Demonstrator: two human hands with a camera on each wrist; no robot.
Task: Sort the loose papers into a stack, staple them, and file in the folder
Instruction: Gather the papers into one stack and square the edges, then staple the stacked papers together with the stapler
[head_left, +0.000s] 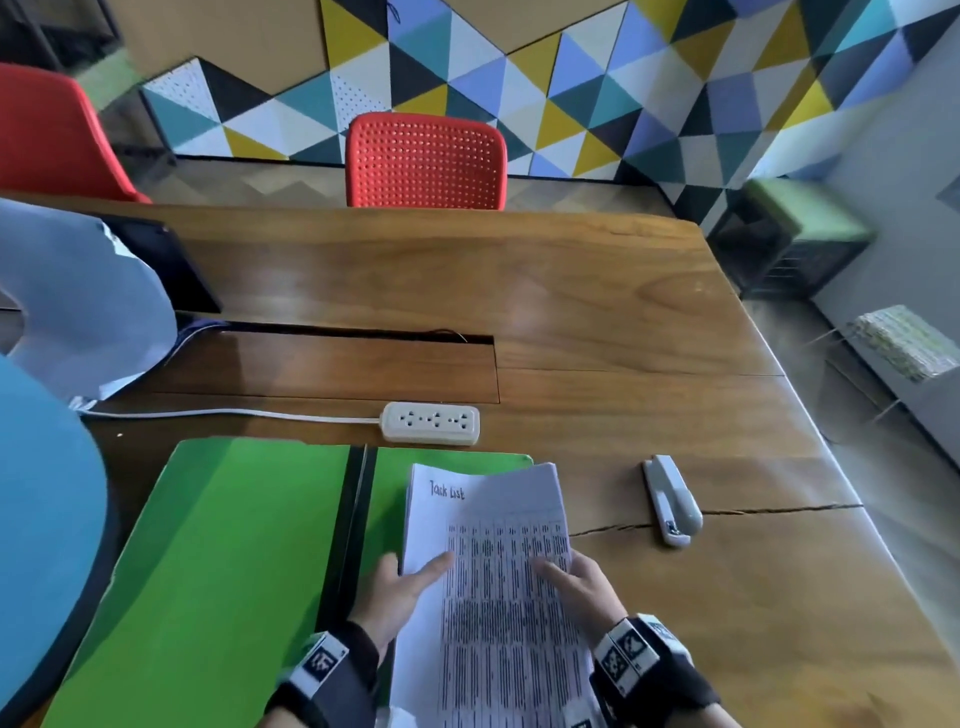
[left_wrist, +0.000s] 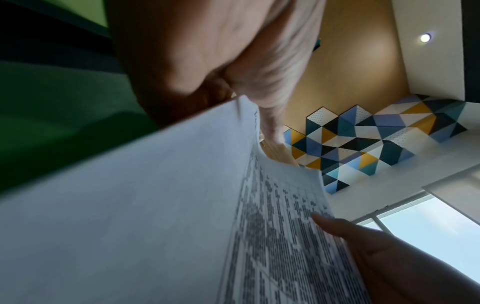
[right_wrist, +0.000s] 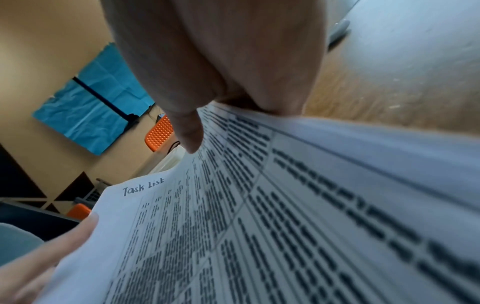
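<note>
A stack of printed papers (head_left: 493, 571) headed "Task List" is held tilted above the right half of the open green folder (head_left: 223, 545). My left hand (head_left: 408, 579) pinches its left edge, thumb on top and fingers beneath. My right hand (head_left: 571, 584) pinches the right edge the same way. In the left wrist view the papers (left_wrist: 155, 205) curve up from my left hand (left_wrist: 233, 78). In the right wrist view my right hand's thumb (right_wrist: 188, 131) lies on the printed sheet (right_wrist: 259, 205). A white stapler (head_left: 672, 501) lies on the table to the right of the papers.
A white power strip (head_left: 431, 423) with its cord lies just behind the folder. The wooden table (head_left: 571, 312) has a cable slot in the middle and a crack near the stapler. Red chairs (head_left: 426, 161) stand behind it. A person's pale sleeve (head_left: 78, 301) is at the left.
</note>
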